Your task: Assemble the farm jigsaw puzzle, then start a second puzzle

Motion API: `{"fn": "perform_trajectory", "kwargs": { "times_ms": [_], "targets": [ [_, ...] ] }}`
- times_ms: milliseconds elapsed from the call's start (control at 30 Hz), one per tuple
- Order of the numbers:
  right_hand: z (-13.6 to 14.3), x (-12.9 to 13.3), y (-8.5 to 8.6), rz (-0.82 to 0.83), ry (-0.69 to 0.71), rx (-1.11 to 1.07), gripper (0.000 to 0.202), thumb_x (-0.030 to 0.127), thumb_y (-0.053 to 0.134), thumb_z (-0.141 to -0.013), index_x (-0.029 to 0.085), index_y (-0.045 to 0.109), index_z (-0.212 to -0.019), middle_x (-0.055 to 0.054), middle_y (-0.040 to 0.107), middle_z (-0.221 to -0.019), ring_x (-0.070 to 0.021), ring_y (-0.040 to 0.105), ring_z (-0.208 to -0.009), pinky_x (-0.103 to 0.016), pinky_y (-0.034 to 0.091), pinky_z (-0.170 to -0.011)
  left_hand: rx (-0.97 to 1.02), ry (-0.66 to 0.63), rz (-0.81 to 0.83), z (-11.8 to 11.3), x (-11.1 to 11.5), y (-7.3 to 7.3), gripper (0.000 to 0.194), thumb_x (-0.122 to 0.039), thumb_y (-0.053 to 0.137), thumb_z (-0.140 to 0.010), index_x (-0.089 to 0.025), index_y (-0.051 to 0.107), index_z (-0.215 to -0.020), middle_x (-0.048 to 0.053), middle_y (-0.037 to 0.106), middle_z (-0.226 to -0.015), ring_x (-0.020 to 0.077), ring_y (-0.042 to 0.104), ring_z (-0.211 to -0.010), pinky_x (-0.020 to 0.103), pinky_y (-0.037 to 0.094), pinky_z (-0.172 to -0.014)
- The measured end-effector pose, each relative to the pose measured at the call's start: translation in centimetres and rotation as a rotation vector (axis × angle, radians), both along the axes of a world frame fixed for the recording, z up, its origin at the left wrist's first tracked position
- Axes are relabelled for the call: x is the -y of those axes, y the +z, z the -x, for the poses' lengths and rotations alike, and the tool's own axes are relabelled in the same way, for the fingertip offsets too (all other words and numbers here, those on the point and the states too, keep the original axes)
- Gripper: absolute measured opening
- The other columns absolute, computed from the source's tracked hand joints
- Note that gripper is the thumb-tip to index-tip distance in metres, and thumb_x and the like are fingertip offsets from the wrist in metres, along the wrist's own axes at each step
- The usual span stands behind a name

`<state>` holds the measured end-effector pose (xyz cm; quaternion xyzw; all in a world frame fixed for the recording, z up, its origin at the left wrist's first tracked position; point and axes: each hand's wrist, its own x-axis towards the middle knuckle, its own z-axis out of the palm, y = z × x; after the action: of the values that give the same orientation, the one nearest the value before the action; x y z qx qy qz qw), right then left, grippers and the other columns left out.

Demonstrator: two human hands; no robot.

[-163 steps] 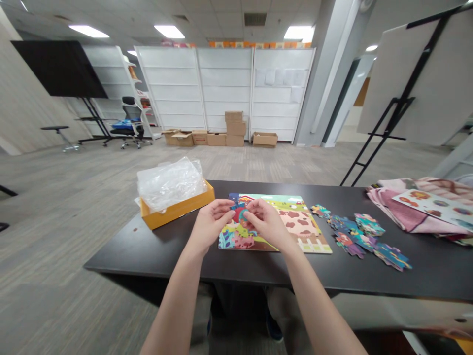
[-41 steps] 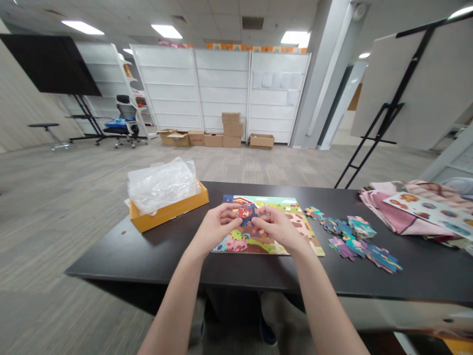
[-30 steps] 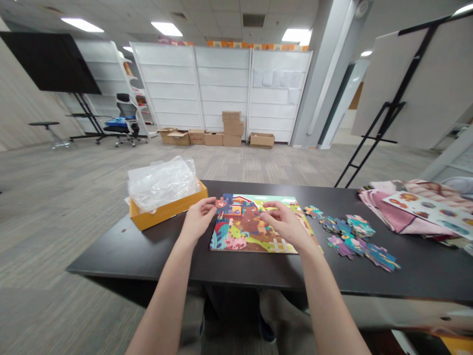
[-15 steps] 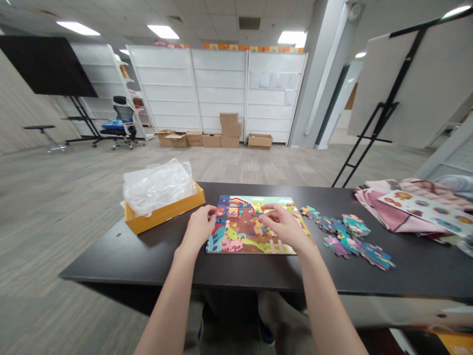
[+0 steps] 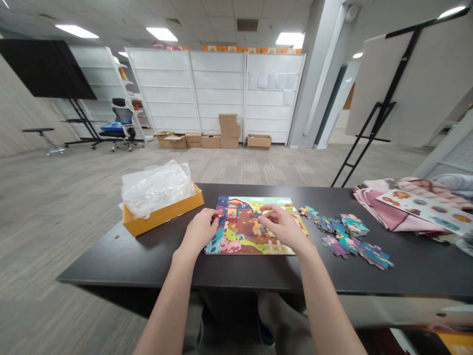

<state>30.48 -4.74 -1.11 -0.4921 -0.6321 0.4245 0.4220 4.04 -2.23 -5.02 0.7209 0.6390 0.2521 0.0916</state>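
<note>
A colourful farm-scene jigsaw puzzle [image 5: 240, 244] lies flat on the dark table in front of me. At its upper left edge is my left hand [image 5: 201, 229], with thumb and fingers drawn together. What they hold, if anything, is hidden. My right hand [image 5: 284, 227] hovers over the right half of the picture, its fingers curved and thumb apart from the index finger. Nothing shows in its grasp. Loose jigsaw pieces in small stacks [image 5: 354, 226] lie right of the picture, beyond my right hand.
A yellow box [image 5: 166, 213] filled with clear plastic wrapping [image 5: 157, 187] stands at the table's left. Folded pink cloth [image 5: 373, 212] and a printed picture sheet [image 5: 424, 211] occupy the right end. The front edge of the table [image 5: 244, 281] runs beneath my forearms.
My left fingertips have shifted slightly and closed nearer together at the picture's left edge. My right hand has stayed nearly still. The whole view has moved a little.
</note>
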Motion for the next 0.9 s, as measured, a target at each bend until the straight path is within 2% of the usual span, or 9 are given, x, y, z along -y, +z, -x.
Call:
{"fn": "perform_trajectory", "kwargs": {
  "times_ms": [133, 300, 533, 767, 900],
  "targets": [
    [0.0, 0.0, 0.1, 0.019, -0.003, -0.006, 0.033, 0.039, 0.067, -0.08, 0.02, 0.06, -0.106, -0.003, 0.071, -0.082, -0.0166, 0.065, -0.068, -0.026, 0.047, -0.056, -0.042, -0.016, 0.012, 0.1, -0.1, 0.0, 0.031, -0.025, 0.049, -0.093, -0.019, 0.071, -0.114, 0.011, 0.069, -0.12, 0.0238, 0.069, -0.101, 0.034, 0.054, -0.091],
    [0.0, 0.0, 0.0, -0.001, -0.005, 0.011, 0.032, 0.038, 0.066, -0.081, 0.019, 0.06, -0.106, -0.003, 0.07, -0.082, -0.0167, 0.065, -0.07, -0.027, 0.048, -0.06, -0.111, -0.069, -0.028, -0.1, -0.4, -0.3, 0.038, -0.02, 0.044, -0.094, -0.021, 0.071, -0.12, 0.01, 0.066, -0.131, 0.0261, 0.065, -0.114, 0.038, 0.05, -0.102],
    [-0.1, 0.1, 0.1, -0.019, -0.015, 0.03, 0.03, 0.038, 0.066, -0.081, 0.019, 0.062, -0.104, -0.004, 0.071, -0.083, -0.018, 0.067, -0.073, -0.029, 0.05, -0.063, -0.152, -0.065, -0.026, -0.2, -0.4, -0.4, 0.04, -0.022, 0.043, -0.096, -0.023, 0.072, -0.123, 0.009, 0.066, -0.134, 0.0288, 0.062, -0.118, 0.042, 0.048, -0.106],
    [-0.2, 0.0, -0.1, -0.027, -0.009, 0.034, 0.029, 0.038, 0.066, -0.082, 0.019, 0.062, -0.104, -0.003, 0.071, -0.084, -0.018, 0.068, -0.075, -0.029, 0.051, -0.066, -0.075, -0.039, -0.043, -0.2, -0.8, -0.6, 0.038, -0.022, 0.047, -0.093, -0.026, 0.076, -0.118, 0.008, 0.068, -0.131, 0.0265, 0.065, -0.114, 0.039, 0.049, -0.104],
    [-0.2, -0.2, -0.4, -0.036, -0.01, 0.031, 0.029, 0.039, 0.067, -0.082, 0.019, 0.063, -0.103, -0.003, 0.071, -0.083, -0.0178, 0.068, -0.075, -0.029, 0.051, -0.067, 0.027, -0.009, -0.004, 0.0, -1.2, -0.6, 0.035, -0.022, 0.052, -0.089, -0.021, 0.077, -0.114, 0.009, 0.072, -0.123, 0.0232, 0.07, -0.103, 0.033, 0.053, -0.096]
  ]
}}
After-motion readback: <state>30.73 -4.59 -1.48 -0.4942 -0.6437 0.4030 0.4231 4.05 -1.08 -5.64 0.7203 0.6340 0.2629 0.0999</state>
